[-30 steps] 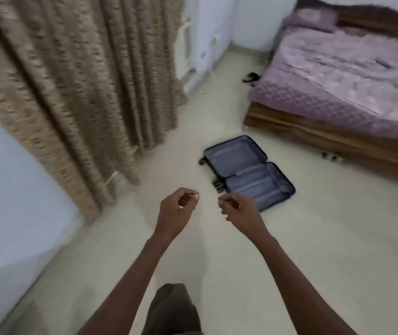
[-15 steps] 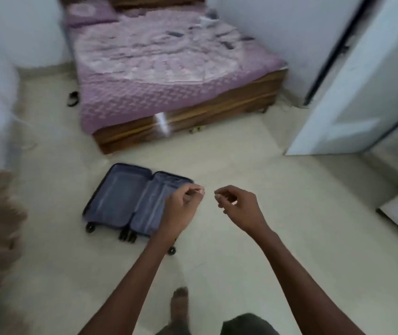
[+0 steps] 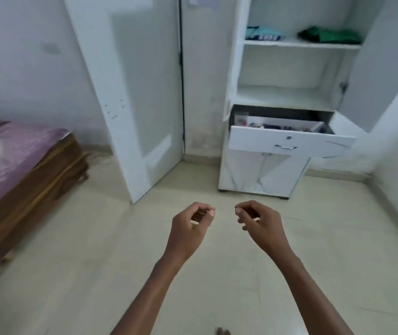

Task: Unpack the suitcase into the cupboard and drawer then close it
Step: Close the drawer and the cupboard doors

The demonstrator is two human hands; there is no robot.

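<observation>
The white cupboard (image 3: 282, 96) stands open ahead of me. A teal folded garment (image 3: 262, 33) and a green one (image 3: 329, 35) lie on its upper shelf. Its drawer (image 3: 287, 144) is pulled out, with several small items inside. My left hand (image 3: 189, 228) and my right hand (image 3: 259, 226) hang side by side in front of me over the floor, well short of the cupboard. Both have loosely curled fingers and hold nothing. The suitcase is out of view.
A white room door (image 3: 132, 93) stands open to the left of the cupboard. The bed (image 3: 11, 160) with its purple cover and wooden frame fills the left edge. The cupboard's own door (image 3: 374, 68) swings out on the right. Pale floor lies between me and the cupboard.
My view has swung from the open, emptied suitcase on the floor by the bed round to the cupboard. Both hands have kept the same loosely curled pose.
</observation>
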